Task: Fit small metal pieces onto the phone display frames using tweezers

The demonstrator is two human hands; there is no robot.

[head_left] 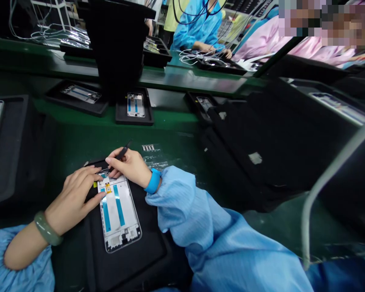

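Observation:
A silver phone frame (127, 215) with blue strips and a small orange flex cable (108, 188) lies on a black foam tray (152, 247) in front of me. My left hand (76, 188) rests at the frame's upper left, fingers stretched out and thumb touching its surface near the cable. Dark tweezers (122, 153) are pinched in my right hand (130, 165), their lower end pointing at the top of the frame. The tips are partly hidden by my fingers. Beyond the right hand, a clear strip with several small metallic pieces (148, 147) lies on the green bench (76, 142).
More phone frames sit in black trays, one (135, 104) straight ahead and another (82, 93) further left. Stacked black trays (246, 142) fill the right side; others (15, 154) stand at left. A pale cable (310, 202) arches at right. Co-workers sit beyond the ledge (188, 77).

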